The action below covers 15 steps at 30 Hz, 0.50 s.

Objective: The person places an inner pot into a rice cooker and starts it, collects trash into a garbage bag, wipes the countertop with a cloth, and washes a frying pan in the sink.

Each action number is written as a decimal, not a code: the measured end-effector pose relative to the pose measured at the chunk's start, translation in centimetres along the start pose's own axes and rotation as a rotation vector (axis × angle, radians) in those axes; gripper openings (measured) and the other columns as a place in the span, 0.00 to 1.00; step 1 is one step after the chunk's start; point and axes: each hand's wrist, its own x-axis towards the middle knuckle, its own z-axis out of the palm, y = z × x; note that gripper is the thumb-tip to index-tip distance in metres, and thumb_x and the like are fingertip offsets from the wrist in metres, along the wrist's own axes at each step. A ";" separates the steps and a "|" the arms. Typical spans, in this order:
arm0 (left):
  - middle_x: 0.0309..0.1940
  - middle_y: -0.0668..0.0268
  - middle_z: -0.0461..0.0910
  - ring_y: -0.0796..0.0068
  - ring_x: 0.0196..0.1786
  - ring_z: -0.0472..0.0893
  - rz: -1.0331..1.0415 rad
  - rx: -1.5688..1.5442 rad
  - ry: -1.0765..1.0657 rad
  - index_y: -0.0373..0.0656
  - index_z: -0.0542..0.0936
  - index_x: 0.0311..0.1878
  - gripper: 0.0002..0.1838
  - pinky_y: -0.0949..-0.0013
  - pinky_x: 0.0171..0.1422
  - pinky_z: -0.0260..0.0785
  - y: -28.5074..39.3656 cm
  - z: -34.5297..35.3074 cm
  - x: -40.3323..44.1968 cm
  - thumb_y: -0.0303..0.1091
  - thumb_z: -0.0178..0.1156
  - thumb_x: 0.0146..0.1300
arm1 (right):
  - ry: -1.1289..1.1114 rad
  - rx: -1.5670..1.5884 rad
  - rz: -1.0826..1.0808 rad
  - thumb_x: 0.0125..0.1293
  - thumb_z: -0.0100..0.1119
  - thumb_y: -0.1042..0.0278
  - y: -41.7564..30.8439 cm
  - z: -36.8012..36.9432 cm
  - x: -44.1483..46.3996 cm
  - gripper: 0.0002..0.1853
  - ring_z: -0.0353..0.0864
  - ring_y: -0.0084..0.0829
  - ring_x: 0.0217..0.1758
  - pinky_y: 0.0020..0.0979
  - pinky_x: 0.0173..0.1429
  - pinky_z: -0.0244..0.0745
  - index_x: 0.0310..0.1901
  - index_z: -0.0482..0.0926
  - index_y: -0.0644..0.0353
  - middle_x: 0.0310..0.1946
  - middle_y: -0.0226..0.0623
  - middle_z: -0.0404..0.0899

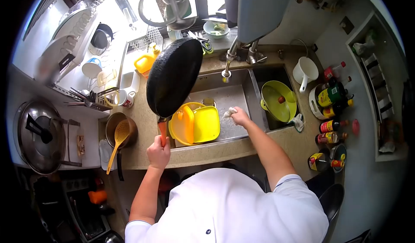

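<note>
My left hand [158,153] is closed round the orange handle of a black frying pan [174,76]. The pan is held up and tilted on edge, its dark round face over the sink's left side. My right hand [240,116] pinches a crumpled white cloth [230,112] above the large steel sink [237,92], apart from the pan. Below the pan, a yellow basin [208,124] and an orange-yellow piece [187,124] sit in the sink. The faucet [226,75] hangs over the basin's far side; whether water runs I cannot tell.
A green colander [276,92] with a small brown item is in the right sink. Beside it stand a white dipper [305,70] and several sauce bottles [329,97]. Left on the counter are a saucepan [113,122] with a yellow slotted spatula [121,133], a mug [124,99] and a yellow soap bottle [145,63].
</note>
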 end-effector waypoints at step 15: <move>0.16 0.74 0.68 0.84 0.14 0.65 -0.519 -1.119 -0.885 0.44 0.72 0.36 0.10 0.75 0.17 0.58 -2.4 -0.5 -0.9 0.36 0.61 0.73 | 0.376 0.613 -0.336 0.59 0.66 0.77 -19.6 -6.8 -12.2 0.14 0.83 0.23 0.38 0.28 0.39 0.81 0.47 0.80 0.64 0.38 0.34 0.83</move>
